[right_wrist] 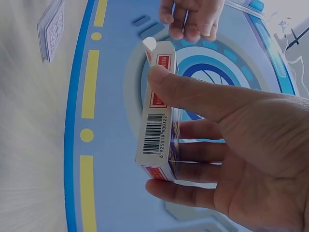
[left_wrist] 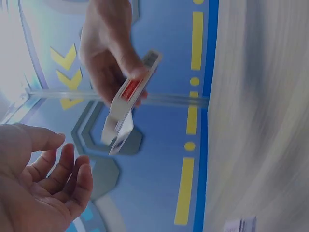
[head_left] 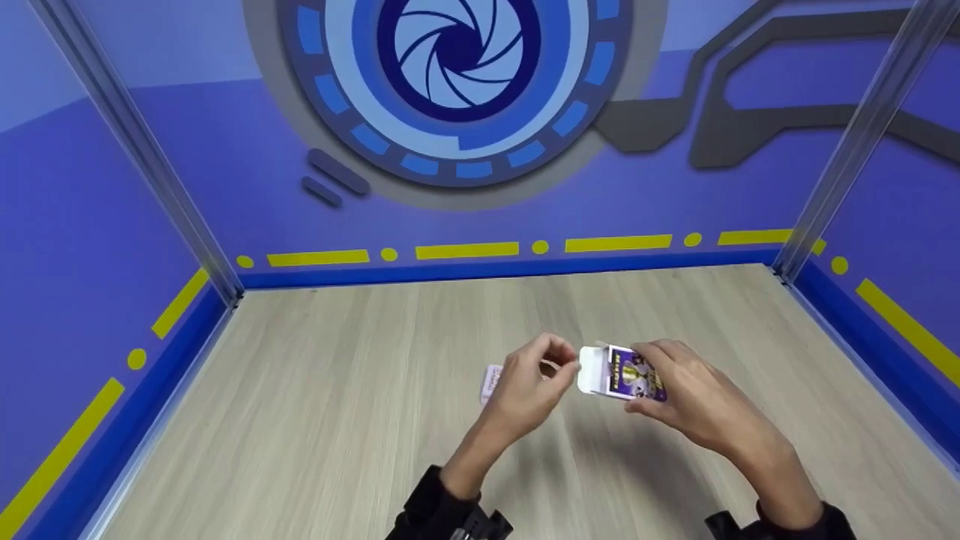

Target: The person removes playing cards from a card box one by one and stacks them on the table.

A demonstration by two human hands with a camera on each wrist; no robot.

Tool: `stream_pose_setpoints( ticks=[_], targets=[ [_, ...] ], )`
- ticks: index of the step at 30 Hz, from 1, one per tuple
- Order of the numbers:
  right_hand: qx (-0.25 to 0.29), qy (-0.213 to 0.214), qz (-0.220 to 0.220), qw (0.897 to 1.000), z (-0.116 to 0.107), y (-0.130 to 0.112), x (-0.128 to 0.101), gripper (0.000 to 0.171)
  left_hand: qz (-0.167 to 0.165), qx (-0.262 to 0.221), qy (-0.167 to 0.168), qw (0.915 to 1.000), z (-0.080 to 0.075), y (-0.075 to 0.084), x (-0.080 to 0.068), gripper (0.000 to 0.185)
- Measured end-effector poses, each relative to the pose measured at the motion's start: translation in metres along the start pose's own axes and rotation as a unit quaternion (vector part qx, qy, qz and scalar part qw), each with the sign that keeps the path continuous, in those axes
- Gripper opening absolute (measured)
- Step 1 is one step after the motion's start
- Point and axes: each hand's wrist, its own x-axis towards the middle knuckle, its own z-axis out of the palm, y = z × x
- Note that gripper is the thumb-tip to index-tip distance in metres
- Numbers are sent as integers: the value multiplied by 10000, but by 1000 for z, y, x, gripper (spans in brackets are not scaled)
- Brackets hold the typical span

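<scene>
Nearest the viewer, two forearms in dark sleeves reached forward over the pale wood-grain tabletop. The right hand held a small purple-and-white cardboard card box above the table's middle, thumb pressed along the narrow barcoded edge and the fingers curled round the opposite side. The box's white flap end pointed left and stood open. Just left of that open end, the left hand hovered with its fingers loosely curled toward the thumb. The head view could not settle whether the fingertips touched the flap; the left wrist view showed the fingers relaxed, apart from the box and holding nothing.

Slightly farther and to the left, partly hidden behind the left hand, a small stack of pale patterned cards lay flat on the tabletop.

Beyond it, the far blue wall carried a yellow dashed stripe and a round shutter emblem.
</scene>
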Motion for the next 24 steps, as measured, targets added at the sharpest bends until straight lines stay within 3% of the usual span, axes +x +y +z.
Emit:
stream_pose_setpoints(
  ticks=[6, 24],
  targets=[
    [-94, 86, -161, 9998, 1, -8, 2, 68, -269, -404, -244, 9985, 8, 3, -2, 11],
    [-151, 50, -357, 9992, 5, -16, 1, 70, -1207, -900, -532, 9872, 14, -16, -4, 14]
  ],
)
